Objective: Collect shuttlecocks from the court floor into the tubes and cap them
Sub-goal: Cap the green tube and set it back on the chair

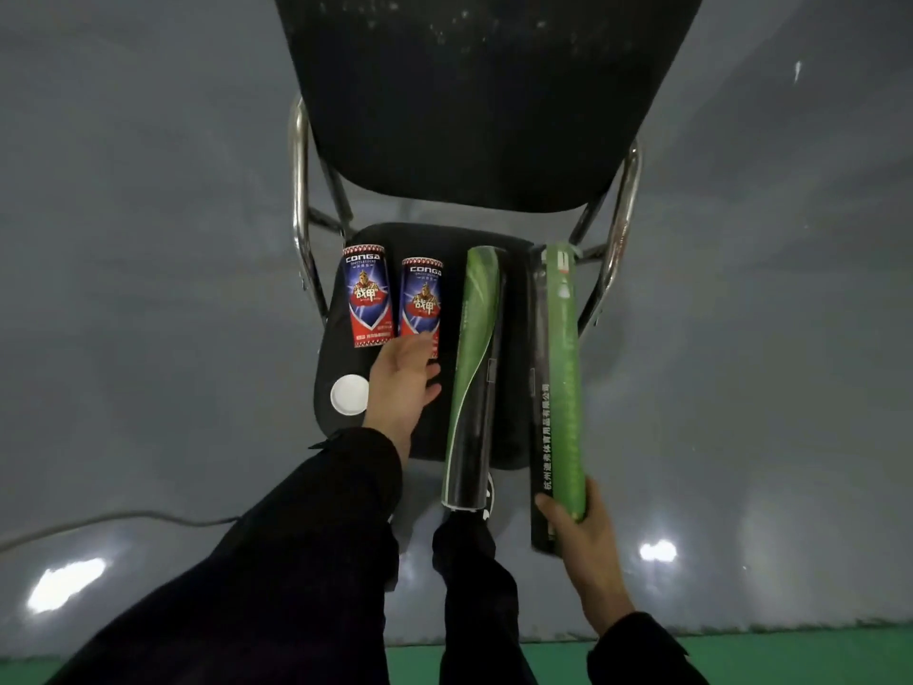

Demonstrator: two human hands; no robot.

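Observation:
Two short blue-and-red shuttlecock tubes lie on a black chair seat (341, 338): the left short tube (367, 302) and the right short tube (420, 301). My left hand (402, 383) rests over the near end of the right short tube, fingers spread. A long green-and-black tube (474, 378) lies in the middle of the seat, its near end overhanging the front edge. My right hand (583, 531) grips the near end of a second long green-and-black tube (556, 388) lying along the seat's right side. A white cap (350, 395) lies at the seat's front left corner.
The chair has a black backrest (474, 91) and chrome arms (299, 190). Grey glossy floor (148, 239) surrounds it, with a green court strip (790, 660) at the bottom. A cable (123, 519) runs across the floor at left. My dark trouser leg (469, 585) stands below the seat.

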